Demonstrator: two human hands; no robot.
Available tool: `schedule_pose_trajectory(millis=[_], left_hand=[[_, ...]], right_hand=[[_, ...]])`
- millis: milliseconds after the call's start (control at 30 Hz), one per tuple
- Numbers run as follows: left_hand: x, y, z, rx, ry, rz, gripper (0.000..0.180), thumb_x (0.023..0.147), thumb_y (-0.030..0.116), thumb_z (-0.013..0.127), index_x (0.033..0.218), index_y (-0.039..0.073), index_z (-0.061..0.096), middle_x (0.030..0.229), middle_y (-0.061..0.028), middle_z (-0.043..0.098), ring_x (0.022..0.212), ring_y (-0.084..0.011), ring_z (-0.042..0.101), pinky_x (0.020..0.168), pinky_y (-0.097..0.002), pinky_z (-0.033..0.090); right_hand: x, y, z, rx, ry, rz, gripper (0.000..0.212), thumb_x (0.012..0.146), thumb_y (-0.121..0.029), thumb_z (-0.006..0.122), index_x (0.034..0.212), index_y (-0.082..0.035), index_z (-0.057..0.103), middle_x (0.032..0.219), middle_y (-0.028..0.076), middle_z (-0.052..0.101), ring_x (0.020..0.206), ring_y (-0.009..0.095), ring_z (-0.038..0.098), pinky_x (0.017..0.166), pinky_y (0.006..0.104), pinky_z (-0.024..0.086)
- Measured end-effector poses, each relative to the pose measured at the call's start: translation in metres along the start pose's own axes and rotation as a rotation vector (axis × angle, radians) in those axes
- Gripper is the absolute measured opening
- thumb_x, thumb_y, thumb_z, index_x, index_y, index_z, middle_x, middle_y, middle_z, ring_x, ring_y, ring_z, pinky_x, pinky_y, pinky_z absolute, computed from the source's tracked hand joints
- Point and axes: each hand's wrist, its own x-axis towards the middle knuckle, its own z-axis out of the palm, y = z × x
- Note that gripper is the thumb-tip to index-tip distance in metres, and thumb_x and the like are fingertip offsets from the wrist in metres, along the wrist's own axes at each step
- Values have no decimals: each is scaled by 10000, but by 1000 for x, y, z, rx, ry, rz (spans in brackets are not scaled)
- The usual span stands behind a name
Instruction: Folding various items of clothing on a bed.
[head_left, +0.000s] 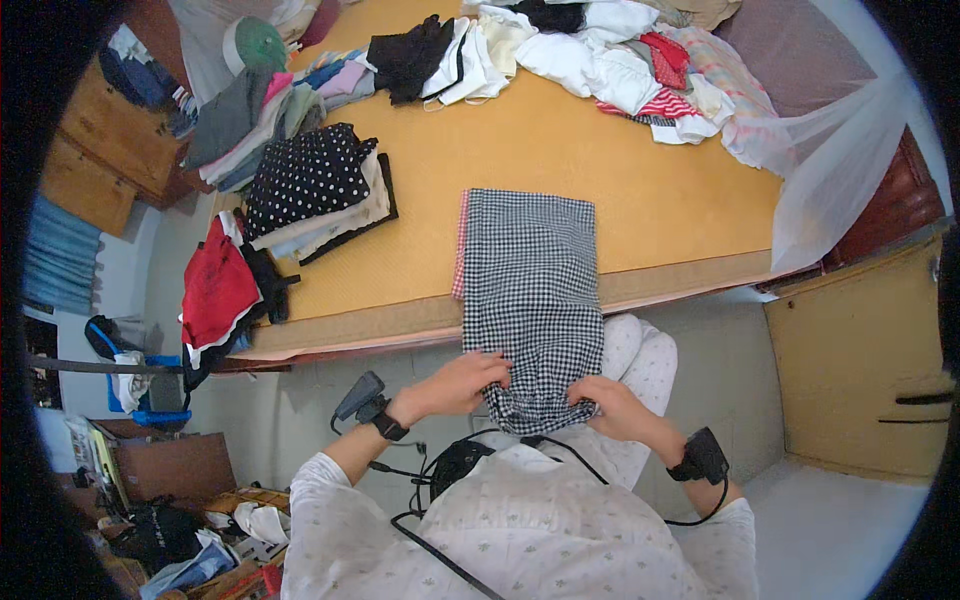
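A folded black-and-white checked cloth (530,290) lies with its far part on the bed and its near end hanging over the edge above my lap. Whether it is a garment I cannot tell. My left hand (470,382) is closed on its near left edge, the fingertips partly hidden in the fabric. At the near right corner my right hand (607,403) pinches the same cloth, which bunches and curls between both hands. A strip of pink-and-white checked fabric (461,245) shows along the left side, under the black-and-white one.
The bed (690,215) has a yellow mat. To the left stand folded piles, one topped by a black polka-dot garment (310,180), and a red garment (220,280). Loose white clothes (590,70) lie at the back. Mosquito netting (840,170) hangs at the right, beyond a wooden cabinet (860,360).
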Motion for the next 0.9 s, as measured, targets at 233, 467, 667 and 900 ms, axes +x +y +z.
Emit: schedule_pose_trajectory(millis=[233,467,667,900], left_hand=[[34,-39,-27,-164,20,19,564,689,0,554,1235,56,426,1318,-173,396,1253,-318,332,1032,-399,271],[101,-67,14,313,0,39,534,890,366,430,1331,84,322,1392,-209,250,1297,-375,218,1042,-518,171],[100,-73,-15,-284,-19,-118,430,898,328,454,1227,52,469,1247,-177,471,1153,-280,454,975,-382,341],[76,-89,-80,-1427,549,-543,552,905,495,362,1134,27,545,1043,-89,586,919,-164,540,812,-314,431]], right_hand=[[1,4,2,41,-8,17,353,531,96,561,864,-11,510,985,118,576,932,288,552,787,339,457],[4,10,4,229,62,18,349,529,111,515,856,-10,518,1020,115,578,942,274,556,799,345,453],[33,17,-54,461,98,105,376,591,146,615,922,-9,526,1004,94,587,975,192,554,869,318,434],[153,38,-138,720,490,278,276,788,-119,640,1029,-5,566,931,66,632,810,133,593,707,261,478]])
